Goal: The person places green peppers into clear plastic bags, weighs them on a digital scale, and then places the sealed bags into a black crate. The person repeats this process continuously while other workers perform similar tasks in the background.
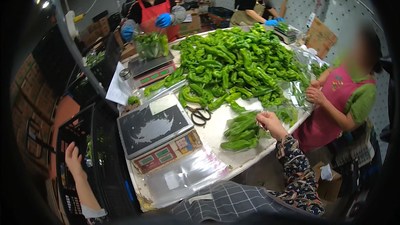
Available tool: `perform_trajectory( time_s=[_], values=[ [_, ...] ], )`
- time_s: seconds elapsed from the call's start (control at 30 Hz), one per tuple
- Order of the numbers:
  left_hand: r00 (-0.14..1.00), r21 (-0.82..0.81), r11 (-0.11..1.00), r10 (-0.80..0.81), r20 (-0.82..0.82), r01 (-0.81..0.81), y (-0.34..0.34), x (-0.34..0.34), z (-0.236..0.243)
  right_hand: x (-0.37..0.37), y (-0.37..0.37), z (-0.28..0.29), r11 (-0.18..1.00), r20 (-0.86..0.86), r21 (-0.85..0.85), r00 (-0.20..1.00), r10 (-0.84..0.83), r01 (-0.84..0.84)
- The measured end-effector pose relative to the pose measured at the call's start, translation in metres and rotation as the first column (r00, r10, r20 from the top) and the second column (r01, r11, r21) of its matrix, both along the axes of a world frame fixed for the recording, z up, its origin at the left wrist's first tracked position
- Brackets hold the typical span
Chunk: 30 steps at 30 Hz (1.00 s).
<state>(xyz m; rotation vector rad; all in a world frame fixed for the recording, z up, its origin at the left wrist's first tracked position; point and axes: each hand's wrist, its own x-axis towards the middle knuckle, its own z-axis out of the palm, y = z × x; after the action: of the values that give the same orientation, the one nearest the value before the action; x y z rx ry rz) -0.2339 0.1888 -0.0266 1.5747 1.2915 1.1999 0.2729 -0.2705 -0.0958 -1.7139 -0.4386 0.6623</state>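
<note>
My right hand (271,124) pinches the gathered top of a clear plastic bag of green peppers (241,133), which rests on the white table (212,135). At the far left my left hand (74,158) hangs over a black plastic crate (96,141), fingers stretched out and nothing in them. Between my hands stands a weighing scale (154,121) with a dark, wet-looking plate. Black-handled scissors (201,116) lie beside it. Flat clear plastic bags (187,179) are stacked in front of the scale. Beyond spreads a large heap of loose green peppers (233,62).
Across the table a person in a red apron (156,12) holds a filled bag over another scale (154,68). On the right, a person in a pink apron (325,108) handles a clear bag. Someone in blue gloves (271,22) works at the back. Cartons (35,96) line the left.
</note>
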Motion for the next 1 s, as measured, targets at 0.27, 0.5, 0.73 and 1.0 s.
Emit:
perform_trajectory(
  time_s=[0.27,0.5,0.73,1.0],
  values=[
    [0.945,0.029,0.971,-0.239,0.222,0.239,-0.091,0.106,0.031,-0.016,0.109,0.134,0.869,0.056,0.485,0.996,0.076,-0.094],
    [0.857,0.062,0.929,-0.361,0.367,0.365,-0.101,0.138,0.008,-0.053,0.243,0.109,0.794,-0.062,0.584,0.966,0.251,-0.169],
    [0.837,-0.031,0.902,-0.386,0.389,0.43,-0.1,0.15,-0.036,-0.102,0.284,0.022,0.837,-0.212,0.374,0.842,0.496,-0.399],
    [0.908,-0.156,0.95,-0.2,0.368,0.272,-0.106,0.11,-0.073,0.004,0.162,0.003,0.974,0.381,0.2,0.924,0.024,-0.108]
  ],
)
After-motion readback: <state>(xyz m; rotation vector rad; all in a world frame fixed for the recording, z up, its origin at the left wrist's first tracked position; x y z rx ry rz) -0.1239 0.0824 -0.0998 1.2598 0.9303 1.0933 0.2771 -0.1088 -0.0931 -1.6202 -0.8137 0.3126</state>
